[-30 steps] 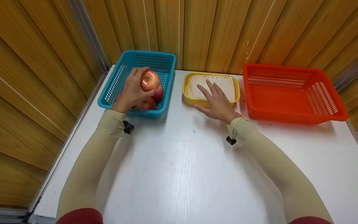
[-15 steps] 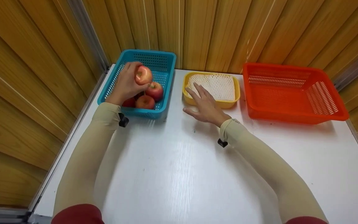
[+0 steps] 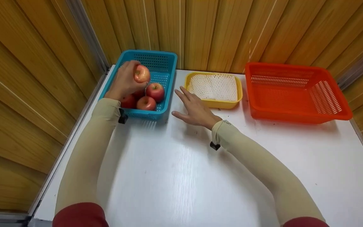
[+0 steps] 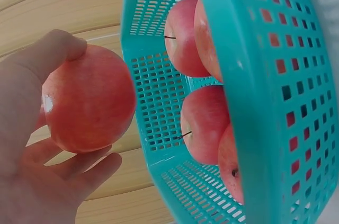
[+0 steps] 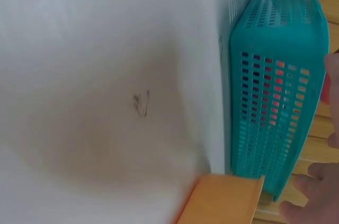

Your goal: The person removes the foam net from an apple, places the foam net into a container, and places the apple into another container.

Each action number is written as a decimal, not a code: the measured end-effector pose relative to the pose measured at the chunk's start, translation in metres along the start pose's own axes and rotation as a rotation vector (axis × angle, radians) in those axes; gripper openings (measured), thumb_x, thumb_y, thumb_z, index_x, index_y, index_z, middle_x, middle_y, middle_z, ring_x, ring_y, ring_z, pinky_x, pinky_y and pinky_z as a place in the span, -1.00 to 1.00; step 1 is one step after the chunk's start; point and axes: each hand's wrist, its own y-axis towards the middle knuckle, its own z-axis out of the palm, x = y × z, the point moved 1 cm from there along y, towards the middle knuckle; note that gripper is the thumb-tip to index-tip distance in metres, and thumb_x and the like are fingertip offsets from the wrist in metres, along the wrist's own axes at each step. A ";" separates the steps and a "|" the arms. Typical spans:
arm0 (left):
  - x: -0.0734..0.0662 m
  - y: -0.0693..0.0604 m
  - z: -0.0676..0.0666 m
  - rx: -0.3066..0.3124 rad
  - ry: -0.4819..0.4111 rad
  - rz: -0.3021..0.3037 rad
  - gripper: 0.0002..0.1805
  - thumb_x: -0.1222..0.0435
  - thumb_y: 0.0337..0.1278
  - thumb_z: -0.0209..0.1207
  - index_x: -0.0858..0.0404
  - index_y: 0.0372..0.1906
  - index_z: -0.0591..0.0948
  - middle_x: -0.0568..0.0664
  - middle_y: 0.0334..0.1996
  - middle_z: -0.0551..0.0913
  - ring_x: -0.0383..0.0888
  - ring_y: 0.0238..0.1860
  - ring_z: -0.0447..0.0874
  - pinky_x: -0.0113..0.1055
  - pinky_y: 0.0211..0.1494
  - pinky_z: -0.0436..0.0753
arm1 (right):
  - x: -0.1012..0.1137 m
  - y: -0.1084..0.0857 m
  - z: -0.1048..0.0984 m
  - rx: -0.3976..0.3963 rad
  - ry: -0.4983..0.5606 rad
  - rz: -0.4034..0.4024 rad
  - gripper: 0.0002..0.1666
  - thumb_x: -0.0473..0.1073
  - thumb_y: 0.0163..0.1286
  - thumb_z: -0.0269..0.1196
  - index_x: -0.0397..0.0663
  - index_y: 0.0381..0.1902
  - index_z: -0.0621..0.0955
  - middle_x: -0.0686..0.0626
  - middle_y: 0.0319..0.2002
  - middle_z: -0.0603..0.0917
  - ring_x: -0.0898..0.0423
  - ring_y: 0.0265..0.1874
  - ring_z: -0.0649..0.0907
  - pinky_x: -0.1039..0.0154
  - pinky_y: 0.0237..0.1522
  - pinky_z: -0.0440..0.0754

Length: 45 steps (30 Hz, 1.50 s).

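Observation:
My left hand point(image 3: 122, 81) grips a red-yellow apple point(image 3: 142, 74) above the blue-green basket point(image 3: 148, 114) at the back left. In the left wrist view, the thumb and fingers wrap that apple point(image 4: 91, 99), apart from the basket rim point(image 4: 238, 75). Several more apples point(image 3: 155, 92) lie inside the basket. Over the table, between this basket and the small yellow basket point(image 3: 224, 104), hovers my right hand point(image 3: 198, 111), fingers spread and holding nothing. White foam netting point(image 3: 214, 86) fills the yellow basket. Only part of the right hand point(image 5: 318, 192) shows in the right wrist view.
A large orange-red basket point(image 3: 298, 117) stands at the back right, with no contents visible. Wood-patterned panels point(image 3: 200, 34) rise behind and to the left of the white table point(image 3: 169, 176).
My left hand has lifted the apple up and leftward, exposing more of the apples below. The right hand has shifted left, from over the yellow basket to its front-left side.

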 end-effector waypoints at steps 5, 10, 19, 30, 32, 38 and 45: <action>0.001 0.005 -0.001 0.028 0.013 -0.021 -0.20 0.18 0.10 0.44 0.15 0.42 0.33 0.12 0.30 0.44 0.07 0.25 0.42 0.02 0.32 0.54 | 0.013 0.002 0.006 -0.022 0.086 -0.020 0.06 0.43 0.45 0.13 0.23 0.68 -0.01 0.05 0.67 -0.01 0.00 0.59 0.13 -0.08 0.53 0.19; 0.002 0.008 -0.002 0.033 0.049 -0.022 -0.24 0.16 0.10 0.42 0.18 0.39 0.36 0.15 0.25 0.48 0.08 0.19 0.43 0.02 0.28 0.56 | 0.027 0.006 0.009 -0.050 0.086 -0.062 0.03 0.38 0.48 0.14 0.18 0.68 0.00 0.00 0.65 0.06 0.02 0.59 0.16 -0.02 0.54 0.18; 0.004 0.016 -0.004 0.073 0.070 -0.063 -0.22 0.18 0.15 0.38 0.21 0.44 0.31 0.20 0.30 0.43 0.13 0.22 0.41 0.05 0.30 0.54 | 0.039 0.007 0.016 -0.042 0.106 -0.094 -0.06 0.34 0.53 0.09 0.06 0.66 0.11 -0.02 0.64 0.10 0.05 0.59 0.15 0.05 0.55 0.18; 0.002 0.025 -0.002 0.064 0.108 -0.017 -0.25 0.16 0.17 0.35 0.29 0.40 0.34 0.25 0.23 0.49 0.14 0.14 0.46 0.06 0.25 0.55 | 0.048 0.012 0.023 -0.129 -0.061 -0.169 -0.32 0.17 0.59 0.13 -0.19 0.41 0.49 -0.20 0.52 0.33 -0.07 0.53 0.29 0.04 0.46 0.35; 0.002 0.028 -0.001 0.082 0.101 -0.031 -0.25 0.15 0.20 0.35 0.27 0.42 0.31 0.24 0.25 0.48 0.13 0.16 0.45 0.05 0.26 0.56 | 0.049 0.013 0.022 -0.122 -0.058 -0.158 -0.32 0.18 0.59 0.12 -0.18 0.41 0.50 -0.19 0.53 0.33 -0.06 0.54 0.28 0.06 0.46 0.34; 0.000 0.036 0.004 0.128 0.100 -0.050 -0.24 0.16 0.22 0.36 0.27 0.43 0.29 0.24 0.27 0.48 0.14 0.18 0.46 0.06 0.28 0.56 | 0.049 0.013 0.023 -0.106 -0.077 -0.145 -0.33 0.20 0.59 0.11 -0.14 0.41 0.51 -0.17 0.53 0.32 -0.03 0.54 0.27 0.11 0.47 0.32; -0.001 0.047 0.008 0.197 0.097 -0.099 -0.18 0.18 0.21 0.37 0.23 0.48 0.25 0.25 0.29 0.45 0.16 0.17 0.43 0.10 0.27 0.53 | 0.051 0.014 0.023 -0.097 -0.068 -0.134 -0.34 0.20 0.59 0.11 -0.13 0.40 0.52 -0.17 0.53 0.33 -0.04 0.54 0.29 0.09 0.47 0.33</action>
